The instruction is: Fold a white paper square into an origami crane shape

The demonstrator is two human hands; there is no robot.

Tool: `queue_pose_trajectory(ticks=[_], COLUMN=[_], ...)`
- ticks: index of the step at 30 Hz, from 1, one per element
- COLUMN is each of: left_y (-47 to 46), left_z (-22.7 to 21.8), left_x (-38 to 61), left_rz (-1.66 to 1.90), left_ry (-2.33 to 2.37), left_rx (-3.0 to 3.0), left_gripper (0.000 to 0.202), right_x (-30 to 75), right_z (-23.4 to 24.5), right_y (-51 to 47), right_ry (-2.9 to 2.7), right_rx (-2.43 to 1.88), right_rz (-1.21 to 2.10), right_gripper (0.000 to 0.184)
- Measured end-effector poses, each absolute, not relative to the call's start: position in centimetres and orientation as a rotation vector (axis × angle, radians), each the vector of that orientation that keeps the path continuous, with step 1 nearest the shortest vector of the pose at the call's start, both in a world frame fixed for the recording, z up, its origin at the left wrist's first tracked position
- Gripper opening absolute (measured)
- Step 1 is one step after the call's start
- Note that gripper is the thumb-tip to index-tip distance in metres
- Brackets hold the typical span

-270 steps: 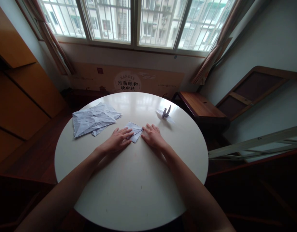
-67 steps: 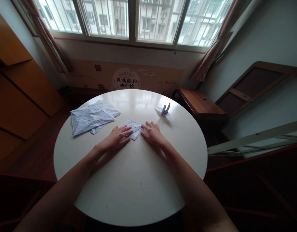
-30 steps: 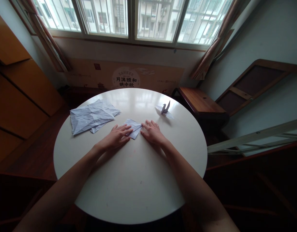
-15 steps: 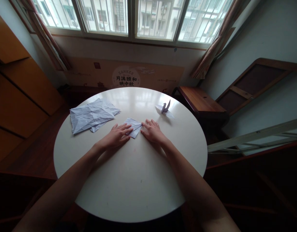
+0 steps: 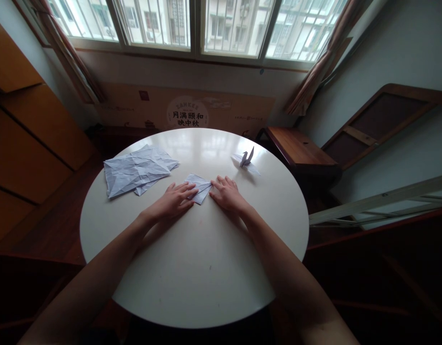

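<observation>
Both hands lie open and flat on the desk [image 5: 192, 268]: the left hand [image 5: 174, 203] presses the folded paper [image 5: 199, 186], the right hand [image 5: 227, 195] touches its right edge.

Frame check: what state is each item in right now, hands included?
left hand: open, palm down on the paper.
right hand: open, palm down, fingertips at the paper's edge.
paper: partly folded, pinned flat.
crane: finished, upright, untouched.
sheets: creased, unfolded, loosely stacked.
curtains: drawn aside.
</observation>
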State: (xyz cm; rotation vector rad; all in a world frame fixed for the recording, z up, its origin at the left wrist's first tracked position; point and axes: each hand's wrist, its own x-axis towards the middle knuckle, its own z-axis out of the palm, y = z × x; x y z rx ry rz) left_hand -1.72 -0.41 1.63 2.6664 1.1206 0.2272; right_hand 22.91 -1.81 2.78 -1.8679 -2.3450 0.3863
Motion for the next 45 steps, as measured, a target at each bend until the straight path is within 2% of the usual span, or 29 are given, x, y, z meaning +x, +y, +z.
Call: queue_pose_trajectory(ticks=[45], left_y=[-0.18], left_z=[1.18], left_x=[-1.89], left_rz=[0.251], left_ry=[1.122], left_rx=[2.699], left_gripper=[0.048], right_x=[22.91], right_z=[3.01], right_y=[-1.91], right_ry=[-2.344], right_rx=[-1.862], right_rz=[0.401], right_gripper=[0.058])
